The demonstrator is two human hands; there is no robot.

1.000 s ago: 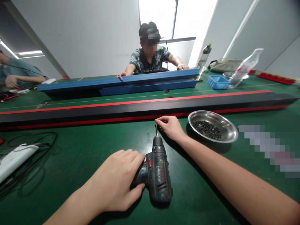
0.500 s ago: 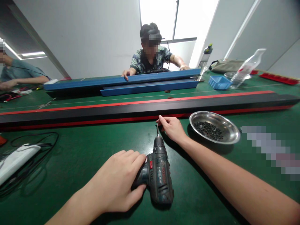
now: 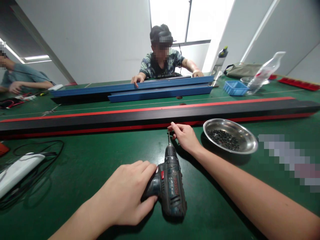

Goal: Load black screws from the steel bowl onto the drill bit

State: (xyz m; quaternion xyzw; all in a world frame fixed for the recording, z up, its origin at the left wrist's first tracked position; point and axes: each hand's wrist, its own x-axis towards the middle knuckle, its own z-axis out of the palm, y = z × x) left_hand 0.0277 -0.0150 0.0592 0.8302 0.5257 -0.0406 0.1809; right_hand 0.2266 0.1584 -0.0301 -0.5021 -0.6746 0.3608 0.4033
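Note:
A dark Bosch power drill point(image 3: 173, 186) lies on its side on the green table, its bit pointing away from me. My left hand point(image 3: 132, 190) is wrapped round the drill's handle. My right hand point(image 3: 183, 135) is at the tip of the bit, thumb and fingers pinched together; anything between them is too small to make out. Just beyond my right fingertips runs a long black bar with red edges point(image 3: 150, 116). To the right of my right hand is a steel bowl point(image 3: 246, 135) holding small dark screws point(image 3: 223, 139).
A person point(image 3: 162, 56) across the table holds blue bars point(image 3: 160, 93). Another person point(image 3: 25, 78) sits far left. A white device point(image 3: 21, 170) with cables lies at left. A blue basket point(image 3: 235, 88) and plastic bottle point(image 3: 266, 71) stand back right.
The view has shifted very slightly. My hands and the drill keep nearly the same pose. At far left, the other person's hand has moved up a little.

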